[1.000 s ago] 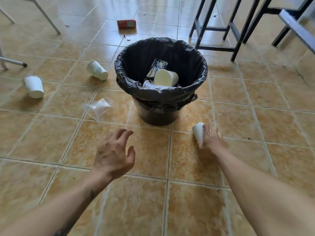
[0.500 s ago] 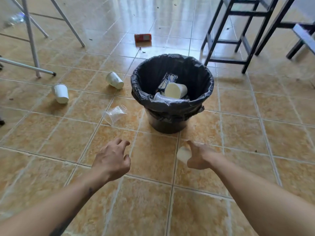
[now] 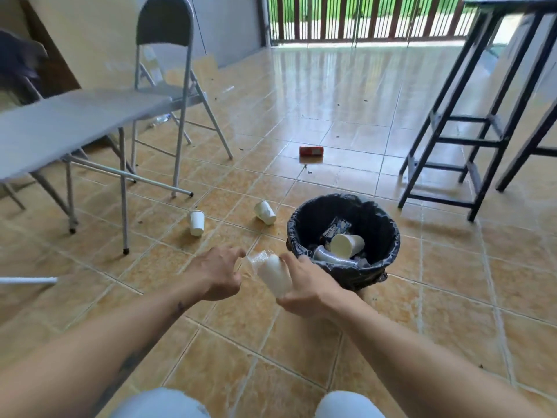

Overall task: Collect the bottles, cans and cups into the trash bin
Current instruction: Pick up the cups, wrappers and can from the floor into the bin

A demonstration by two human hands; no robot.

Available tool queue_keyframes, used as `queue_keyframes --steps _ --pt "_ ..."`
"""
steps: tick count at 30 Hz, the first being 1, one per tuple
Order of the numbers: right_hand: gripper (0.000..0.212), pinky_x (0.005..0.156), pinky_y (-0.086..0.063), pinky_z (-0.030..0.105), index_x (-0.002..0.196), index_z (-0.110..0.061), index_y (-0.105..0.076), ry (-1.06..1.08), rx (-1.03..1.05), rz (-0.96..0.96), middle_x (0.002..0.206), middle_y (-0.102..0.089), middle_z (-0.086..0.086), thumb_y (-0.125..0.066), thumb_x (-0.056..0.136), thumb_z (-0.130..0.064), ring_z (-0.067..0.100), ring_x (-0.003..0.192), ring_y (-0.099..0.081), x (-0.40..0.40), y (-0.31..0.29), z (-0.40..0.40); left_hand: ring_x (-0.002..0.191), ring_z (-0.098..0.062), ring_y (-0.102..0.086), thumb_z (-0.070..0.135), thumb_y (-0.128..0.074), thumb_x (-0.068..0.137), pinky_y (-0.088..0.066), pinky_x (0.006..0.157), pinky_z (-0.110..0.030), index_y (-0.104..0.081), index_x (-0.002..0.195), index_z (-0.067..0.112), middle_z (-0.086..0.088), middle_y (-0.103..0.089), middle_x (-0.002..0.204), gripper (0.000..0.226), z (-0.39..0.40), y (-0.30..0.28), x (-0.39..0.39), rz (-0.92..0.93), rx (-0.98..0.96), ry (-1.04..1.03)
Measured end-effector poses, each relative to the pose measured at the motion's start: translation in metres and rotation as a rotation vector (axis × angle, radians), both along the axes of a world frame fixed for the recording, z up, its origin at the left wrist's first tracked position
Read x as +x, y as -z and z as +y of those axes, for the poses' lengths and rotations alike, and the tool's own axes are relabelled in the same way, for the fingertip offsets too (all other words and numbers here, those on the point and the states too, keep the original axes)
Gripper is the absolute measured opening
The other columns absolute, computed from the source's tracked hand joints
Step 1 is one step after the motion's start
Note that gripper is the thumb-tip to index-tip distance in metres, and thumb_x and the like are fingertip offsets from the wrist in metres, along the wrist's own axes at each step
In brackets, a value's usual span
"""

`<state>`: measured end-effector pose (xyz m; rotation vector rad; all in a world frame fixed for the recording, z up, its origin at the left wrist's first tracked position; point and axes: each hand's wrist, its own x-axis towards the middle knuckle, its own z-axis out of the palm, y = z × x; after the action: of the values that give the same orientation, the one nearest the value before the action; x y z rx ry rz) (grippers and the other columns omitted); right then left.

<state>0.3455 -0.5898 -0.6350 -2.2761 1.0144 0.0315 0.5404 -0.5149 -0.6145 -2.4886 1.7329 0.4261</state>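
Change: both hands have risen and come together since half a second ago; the clear cup that lay on the tiles left of the bin is now at the left hand, and the view has lifted to take in the chairs and the gate
Right hand: right hand [image 3: 307, 286] is curled round a white paper cup [image 3: 275, 276], held tilted above the floor just left of the bin
Left hand: left hand [image 3: 215, 274] has its fingers bent toward a crumpled clear plastic cup [image 3: 256, 260]; the cup touches the fingertips, but whether it is truly pinched I cannot tell
Two cups: the clear one sits against the upper end of the white one, between the two hands
Bin: round black trash bin with a black plastic liner [image 3: 343, 233] stands on the tan tiled floor [image 3: 452, 297], just right of the hands
Bin contents: a white paper cup lying on its side [image 3: 346, 245], a ribbed clear plastic bottle or cup [image 3: 331, 256] beneath it, and a dark printed wrapper [image 3: 336, 227] behind
Loose on the floor: two more white paper cups, one upside down [image 3: 196, 223], one tipped over [image 3: 265, 212], both left of the bin; a red drink can on its side [image 3: 311, 151] farther back
Furniture: grey folding worktop [image 3: 69, 122] and grey folding chair [image 3: 164, 52] at left, black metal stool frame [image 3: 458, 140] at right
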Motion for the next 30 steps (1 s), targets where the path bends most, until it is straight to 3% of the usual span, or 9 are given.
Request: queue_keyframes --steps 4,11,18,22,24,27,30 --pt "0.073 0.086 -0.05 0.044 0.138 -0.034 -0.026 0.056 -0.106 -0.061 0.109 -0.044 0.003 -0.064 0.075 -0.034 0.027 0.098 -0.052 0.014 -0.002 -0.029 0.129 -0.023 -0.05 0.03 -0.052 0.089 -0.042 0.107 -0.04 -0.045 0.144 0.027 0.001 -0.05 0.144 0.055 -0.015 0.014 0.028 0.051 -0.011 -0.025" --pt "0.077 0.094 -0.046 0.044 0.142 -0.035 -0.024 0.222 -0.106 -0.025 0.121 -0.045 0.004 -0.063 0.076 -0.039 0.027 0.112 -0.048 0.019 0.023 -0.073 0.128 -0.021 -0.051 0.044 -0.051 0.094 -0.045 0.102 -0.038 -0.043 0.144 0.028 0.004 -0.046 0.148 0.053 -0.056 0.106 0.071 0.117 0.023 0.026" --pt "0.077 0.081 -0.055 0.041 0.141 -0.04 -0.027 0.414 -0.137 -0.076 0.117 -0.045 -0.001 -0.067 0.076 -0.039 0.022 0.102 -0.051 0.037 0.051 -0.132 0.131 -0.024 -0.045 0.051 -0.051 0.092 -0.042 0.103 -0.039 -0.038 0.147 0.031 0.006 -0.04 0.149 0.06 -0.126 0.195 0.1 0.236 0.009 -0.054" --pt "0.074 0.085 -0.05 0.044 0.137 -0.042 -0.028 0.506 -0.167 -0.015 0.114 -0.045 -0.001 -0.066 0.074 -0.044 0.027 0.104 -0.051 0.04 0.083 -0.161 0.145 -0.029 -0.025 0.061 -0.052 0.087 -0.026 0.115 -0.045 -0.025 0.154 0.032 -0.001 -0.028 0.158 0.078 -0.167 0.255 0.107 0.204 0.103 -0.085" --pt "0.074 0.088 -0.048 0.045 0.138 -0.04 -0.028 0.525 -0.149 0.039 0.115 -0.045 -0.001 -0.065 0.075 -0.046 0.027 0.106 -0.049 0.041 0.098 -0.166 0.147 -0.032 -0.021 0.055 -0.054 0.086 -0.02 0.117 -0.048 -0.015 0.156 0.032 -0.006 -0.026 0.159 0.084 -0.173 0.276 0.106 0.18 0.203 -0.091" --pt "0.072 0.086 -0.047 0.043 0.139 -0.038 -0.026 0.541 -0.122 0.084 0.116 -0.044 0.0 -0.065 0.078 -0.046 0.025 0.105 -0.049 0.041 0.111 -0.168 0.135 -0.034 -0.037 0.04 -0.049 0.08 -0.035 0.109 -0.045 -0.023 0.153 0.031 -0.009 -0.042 0.148 0.078 -0.175 0.283 0.108 0.223 0.193 -0.115" --pt "0.07 0.09 -0.046 0.046 0.137 -0.038 -0.026 0.587 -0.109 0.08 0.116 -0.045 0.0 -0.064 0.078 -0.047 0.027 0.105 -0.05 0.043 0.113 -0.173 0.117 -0.035 -0.055 0.042 -0.054 0.077 -0.046 0.092 -0.042 -0.035 0.145 0.038 -0.007 -0.057 0.133 0.07 -0.189 0.248 0.115 0.409 -0.057 -0.201"
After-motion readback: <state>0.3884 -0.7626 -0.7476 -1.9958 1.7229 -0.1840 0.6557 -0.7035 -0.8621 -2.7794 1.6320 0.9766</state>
